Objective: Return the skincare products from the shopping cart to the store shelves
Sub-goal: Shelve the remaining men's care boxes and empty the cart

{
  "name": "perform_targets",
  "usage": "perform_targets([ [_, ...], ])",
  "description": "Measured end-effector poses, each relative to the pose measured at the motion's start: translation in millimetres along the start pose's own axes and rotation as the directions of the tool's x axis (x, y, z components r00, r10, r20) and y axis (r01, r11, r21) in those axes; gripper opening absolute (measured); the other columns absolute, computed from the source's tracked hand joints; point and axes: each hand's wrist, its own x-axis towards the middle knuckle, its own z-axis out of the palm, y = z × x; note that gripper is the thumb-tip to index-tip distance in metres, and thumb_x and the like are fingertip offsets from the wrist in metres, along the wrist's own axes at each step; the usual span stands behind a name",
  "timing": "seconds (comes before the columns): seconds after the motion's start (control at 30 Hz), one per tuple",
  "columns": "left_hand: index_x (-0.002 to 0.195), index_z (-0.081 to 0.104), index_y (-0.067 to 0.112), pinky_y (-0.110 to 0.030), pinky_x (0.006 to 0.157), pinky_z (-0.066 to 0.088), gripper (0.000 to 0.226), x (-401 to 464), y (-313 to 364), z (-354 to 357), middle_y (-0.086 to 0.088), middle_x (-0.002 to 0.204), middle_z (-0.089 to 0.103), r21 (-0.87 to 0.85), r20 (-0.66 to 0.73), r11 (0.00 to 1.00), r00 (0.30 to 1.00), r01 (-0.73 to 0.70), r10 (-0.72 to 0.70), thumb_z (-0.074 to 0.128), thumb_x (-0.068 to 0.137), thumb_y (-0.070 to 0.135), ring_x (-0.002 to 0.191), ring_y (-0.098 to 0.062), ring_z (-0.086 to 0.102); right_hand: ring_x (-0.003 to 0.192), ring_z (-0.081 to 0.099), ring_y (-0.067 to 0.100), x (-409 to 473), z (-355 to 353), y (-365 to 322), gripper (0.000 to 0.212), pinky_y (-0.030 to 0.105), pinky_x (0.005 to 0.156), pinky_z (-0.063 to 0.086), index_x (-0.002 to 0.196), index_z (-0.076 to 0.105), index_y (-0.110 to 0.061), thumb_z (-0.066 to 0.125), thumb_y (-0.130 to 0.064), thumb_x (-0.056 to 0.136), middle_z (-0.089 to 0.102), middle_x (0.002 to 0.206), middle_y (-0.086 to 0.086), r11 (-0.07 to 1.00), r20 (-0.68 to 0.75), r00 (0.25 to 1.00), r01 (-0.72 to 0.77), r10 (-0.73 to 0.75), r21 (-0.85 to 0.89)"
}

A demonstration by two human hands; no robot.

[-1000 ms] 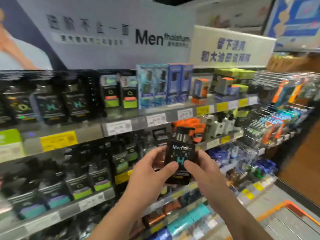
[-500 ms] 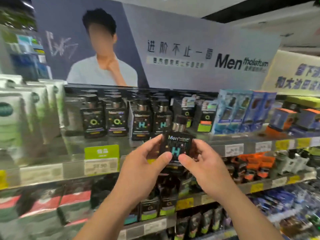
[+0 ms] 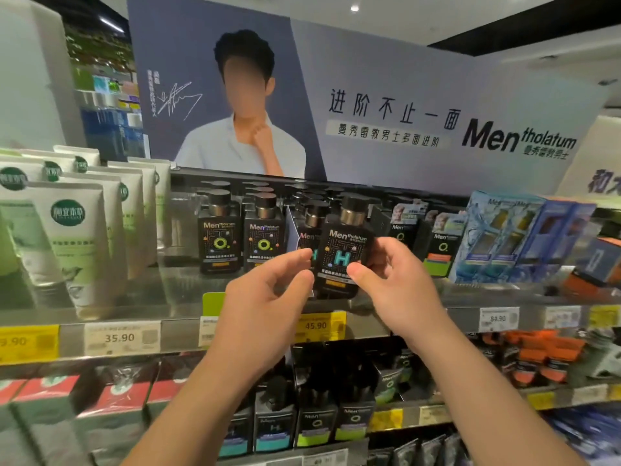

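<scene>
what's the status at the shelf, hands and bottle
Right hand pinching the black Mentholatum H bottle. Left hand curled beside it, contact unclear. Bottle in front of the matching H bottle on the shelf; nothing in the way.

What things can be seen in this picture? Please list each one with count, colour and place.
Held bottle: one, black with teal H, in front of the top shelf.
O2 bottles: two in the front row, black with green O, top shelf, left of the held bottle.
White tubes: several, white and green, top shelf at left.
Blue boxes: several, top shelf at right.
Price tag: one, yellow, marked 45.90, on the shelf edge.
Poster: one, grey-blue, above the shelf.
Left hand: pinches the bottle's left edge.
Right hand: grips the bottle's right side.
</scene>
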Motion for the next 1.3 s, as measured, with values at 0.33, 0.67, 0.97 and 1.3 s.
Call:
perform_targets([
  [0.33,0.145,0.054,0.039,-0.014,0.106,0.044,0.048,-2,0,22,0.026,0.138,0.059,0.061,0.115,0.998,0.993,-0.012,0.005,0.063,0.099,0.031,0.118,0.018,0.054,0.094,0.071,0.006,8,-17,21,0.024,0.042,0.09,0.059,0.114,0.062,-0.032,0.073,-0.026,0.094,0.074,0.103,-0.013,0.991,-0.06,0.996,-0.07,0.064,-0.112],
  [0.67,0.164,0.01,0.031,-0.033,0.128,0.01,0.073,-3,4,51,0.013,0.168,0.02,0.361,0.271,0.925,0.963,-0.116,0.015,0.05,0.103,0.043,0.156,-0.007,0.007,0.092,0.071,0.007,17,-19,32,0.029,0.044,0.089,0.059,0.121,0.061,-0.032,0.072,-0.027,0.094,0.073,0.105,-0.013,0.971,-0.04,0.994,-0.104,0.098,-0.216],
  [0.97,0.163,0.019,0.027,-0.04,0.113,0.041,0.077,-2,1,55,0.011,0.15,0.048,0.427,0.266,0.894,0.964,-0.135,0.019,0.053,0.098,0.049,0.125,-0.018,0.055,0.095,0.068,0.007,17,-16,37,0.029,0.037,0.087,0.056,0.122,0.064,-0.032,0.071,-0.032,0.094,0.072,0.106,-0.015,0.944,-0.007,0.993,-0.11,0.114,-0.311],
  [1.3,0.163,0.017,0.024,-0.04,0.128,0.016,0.079,-2,-3,63,0.01,0.148,0.051,0.43,0.235,0.899,0.972,-0.086,-0.019,0.053,0.097,0.049,0.125,-0.018,0.056,0.1,0.066,0.003,10,-12,38,0.032,0.022,0.077,0.05,0.13,0.066,-0.028,0.066,-0.033,0.098,0.073,0.115,-0.012,0.959,-0.018,0.997,-0.082,0.081,-0.27],
])
